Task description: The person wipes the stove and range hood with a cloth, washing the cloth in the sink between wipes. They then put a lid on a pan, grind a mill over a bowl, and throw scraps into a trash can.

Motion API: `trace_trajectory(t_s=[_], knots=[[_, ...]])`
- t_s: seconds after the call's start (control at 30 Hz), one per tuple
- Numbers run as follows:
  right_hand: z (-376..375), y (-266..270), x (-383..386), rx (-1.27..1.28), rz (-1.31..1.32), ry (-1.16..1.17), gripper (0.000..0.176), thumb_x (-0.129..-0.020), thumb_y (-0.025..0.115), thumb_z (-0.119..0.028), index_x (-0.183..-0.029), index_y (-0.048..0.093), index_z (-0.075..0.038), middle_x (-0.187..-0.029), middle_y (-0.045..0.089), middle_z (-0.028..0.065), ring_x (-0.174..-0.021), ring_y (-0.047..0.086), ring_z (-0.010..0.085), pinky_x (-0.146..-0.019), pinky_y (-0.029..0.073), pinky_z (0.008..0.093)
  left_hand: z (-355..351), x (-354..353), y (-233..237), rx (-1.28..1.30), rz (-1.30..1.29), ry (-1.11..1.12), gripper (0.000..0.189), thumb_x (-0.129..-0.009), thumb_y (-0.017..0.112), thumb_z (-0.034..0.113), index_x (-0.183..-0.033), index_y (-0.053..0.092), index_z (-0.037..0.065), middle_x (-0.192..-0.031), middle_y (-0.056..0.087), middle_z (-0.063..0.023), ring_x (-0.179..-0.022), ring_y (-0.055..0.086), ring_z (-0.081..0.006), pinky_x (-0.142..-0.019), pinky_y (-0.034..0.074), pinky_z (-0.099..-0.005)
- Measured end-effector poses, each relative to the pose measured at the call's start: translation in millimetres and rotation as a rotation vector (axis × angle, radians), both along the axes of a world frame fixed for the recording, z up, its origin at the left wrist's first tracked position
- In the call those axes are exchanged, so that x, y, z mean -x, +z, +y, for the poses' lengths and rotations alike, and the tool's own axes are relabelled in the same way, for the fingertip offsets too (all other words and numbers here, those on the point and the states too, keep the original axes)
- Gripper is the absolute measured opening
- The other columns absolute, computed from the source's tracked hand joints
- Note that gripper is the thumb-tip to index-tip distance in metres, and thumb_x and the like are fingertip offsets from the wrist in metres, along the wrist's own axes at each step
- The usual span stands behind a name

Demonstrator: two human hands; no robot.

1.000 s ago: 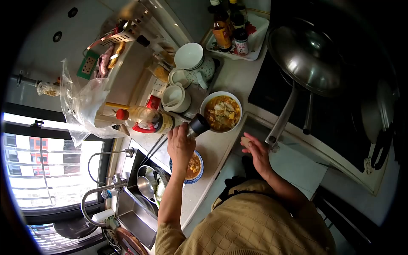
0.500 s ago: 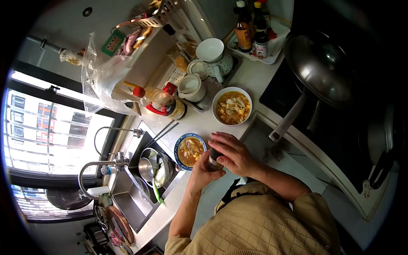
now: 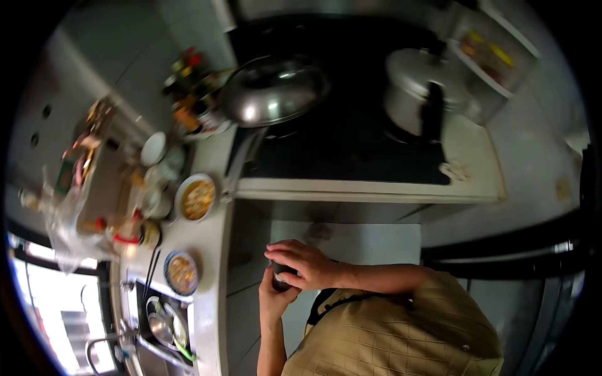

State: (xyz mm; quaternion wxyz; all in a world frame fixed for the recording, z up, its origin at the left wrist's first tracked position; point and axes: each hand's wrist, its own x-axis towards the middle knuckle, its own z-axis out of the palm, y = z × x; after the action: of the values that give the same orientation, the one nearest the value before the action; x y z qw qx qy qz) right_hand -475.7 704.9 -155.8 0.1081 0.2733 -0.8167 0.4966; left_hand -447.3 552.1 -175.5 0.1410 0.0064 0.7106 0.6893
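A small dark jar, like a spice jar with a black cap [image 3: 280, 276], is held in front of my body. My left hand [image 3: 273, 304] is wrapped round its lower part. Over its top lies my right hand [image 3: 307, 266], fingers curled about the cap; much of the jar is hidden by them. To the left, on the counter, stand a blue-rimmed bowl of soup [image 3: 181, 273] and a white bowl of similar food [image 3: 197, 197]. Both hands are apart from these bowls.
On the black hob [image 3: 351, 147] sit a lidded wok [image 3: 273, 94], its handle jutting over the front, and a pressure cooker [image 3: 414, 94]. Sauce bottles [image 3: 188, 94] stand at the back left. Left below is the sink with a strainer or pan [image 3: 163, 326] and chopsticks [image 3: 152, 272] beside it.
My view has swung to the right, so the hob and pressure cooker show more and the bowls sit further left. Both hands still hold the jar, now further from the bowls.
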Motion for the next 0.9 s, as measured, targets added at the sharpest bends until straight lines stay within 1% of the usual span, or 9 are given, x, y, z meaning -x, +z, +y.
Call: trace_trajectory(t_s=[0.1, 0.23, 0.37, 0.5, 0.6, 0.7, 0.73, 0.83, 0.9], knots=[[56, 9, -25, -0.05, -0.017, -0.097, 0.048, -0.075, 0.062, -0.011, -0.12, 0.047, -0.006, -0.127, 0.043, 0.0119, -0.114, 0.043, 0.0279, -0.089, 0.043, 0.0367, 54, -8, 0, -0.075, -0.065, -0.131, 0.043, -0.061, 0.068, 0.0, -0.1, 0.051, 0.002, -0.074, 0.058, -0.0024, -0.06, 0.054, -0.0084, -0.05, 0.044, -0.0211], [126, 26, -58, 0.046, -0.039, -0.165, 0.055, -0.076, 0.062, -0.011, -0.127, 0.042, -0.006, -0.13, 0.04, 0.0111, -0.122, 0.037, 0.0255, -0.099, 0.033, 0.0369, 120, -4, -5, -0.09, 0.089, -0.35, 0.05, -0.061, 0.073, 0.003, -0.105, 0.05, 0.003, -0.093, 0.059, -0.0077, -0.083, 0.056, -0.0143, -0.07, 0.047, -0.0272], [196, 40, -92, 0.917, -0.395, -0.293, 0.079, -0.073, 0.066, -0.006, -0.138, 0.02, -0.007, -0.141, 0.025, 0.0094, -0.131, 0.022, 0.0237, -0.104, 0.025, 0.0365, 197, 6, 3, -0.086, 0.132, -0.488, 0.059, -0.059, 0.077, 0.007, -0.11, 0.047, 0.002, -0.102, 0.053, -0.0102, -0.093, 0.053, -0.0177, -0.078, 0.045, -0.0306], [274, 0, -103, 0.552, -0.368, -0.539, 0.072, -0.069, 0.07, -0.004, -0.129, 0.031, -0.003, -0.124, 0.042, 0.0086, -0.117, 0.04, 0.0186, -0.099, 0.031, 0.0343, 299, 11, 10, -0.086, 0.257, -0.633, 0.064, -0.061, 0.076, 0.008, -0.114, 0.042, 0.002, -0.103, 0.051, -0.0119, -0.099, 0.051, -0.019, -0.083, 0.043, -0.0317], [357, 16, -94, 0.578, -0.279, -0.663, 0.068, -0.065, 0.07, -0.003, -0.125, 0.037, -0.002, -0.114, 0.049, 0.0068, -0.107, 0.048, 0.0169, -0.093, 0.038, 0.0316, 389, 18, 37, -0.218, 0.189, -0.638, 0.068, -0.061, 0.074, 0.003, -0.119, 0.038, 0.002, -0.112, 0.046, -0.0154, -0.104, 0.049, -0.0228, -0.086, 0.043, -0.0336], [443, 31, -61, 0.535, -0.103, -0.874, 0.056, -0.066, 0.067, -0.001, -0.115, 0.041, -0.001, -0.109, 0.052, 0.009, -0.102, 0.051, 0.0161, -0.087, 0.041, 0.0304, 494, 44, 11, -0.019, 0.571, -0.557, 0.072, -0.069, 0.069, 0.0, -0.129, 0.03, 0.001, -0.127, 0.035, -0.0141, -0.113, 0.045, -0.0256, -0.095, 0.039, -0.0368], [480, 21, -46, 0.471, -0.112, -0.975, 0.06, -0.065, 0.07, -0.006, -0.116, 0.039, 0.002, -0.103, 0.056, 0.0131, -0.097, 0.055, 0.0219, -0.085, 0.043, 0.0332, 534, 51, -7, -0.15, 0.529, -0.508, 0.072, -0.066, 0.069, 0.005, -0.129, 0.034, 0.001, -0.127, 0.039, -0.0192, -0.116, 0.04, -0.034, -0.097, 0.033, -0.0387], [576, 6, 7, 0.376, 0.014, -1.088, 0.056, -0.066, 0.07, -0.004, -0.114, 0.041, 0.0, -0.104, 0.057, 0.0146, -0.096, 0.056, 0.0249, -0.083, 0.044, 0.0339, 631, 88, 10, -0.325, 0.067, -0.602, 0.066, -0.078, 0.057, 0.01, -0.135, 0.027, 0.0, -0.137, 0.031, -0.018, -0.13, 0.026, -0.0275, -0.103, 0.026, -0.0341], [644, -3, 58, 0.333, 0.062, -1.146, 0.056, -0.067, 0.07, -0.004, -0.114, 0.041, -0.001, -0.105, 0.057, 0.015, -0.096, 0.056, 0.0264, -0.082, 0.044, 0.0337, 703, 134, 0, -0.424, 0.047, -0.573, 0.061, -0.082, 0.052, 0.014, -0.136, 0.026, 0.001, -0.14, 0.028, -0.0156, -0.131, 0.023, -0.0245, -0.104, 0.023, -0.0316]])
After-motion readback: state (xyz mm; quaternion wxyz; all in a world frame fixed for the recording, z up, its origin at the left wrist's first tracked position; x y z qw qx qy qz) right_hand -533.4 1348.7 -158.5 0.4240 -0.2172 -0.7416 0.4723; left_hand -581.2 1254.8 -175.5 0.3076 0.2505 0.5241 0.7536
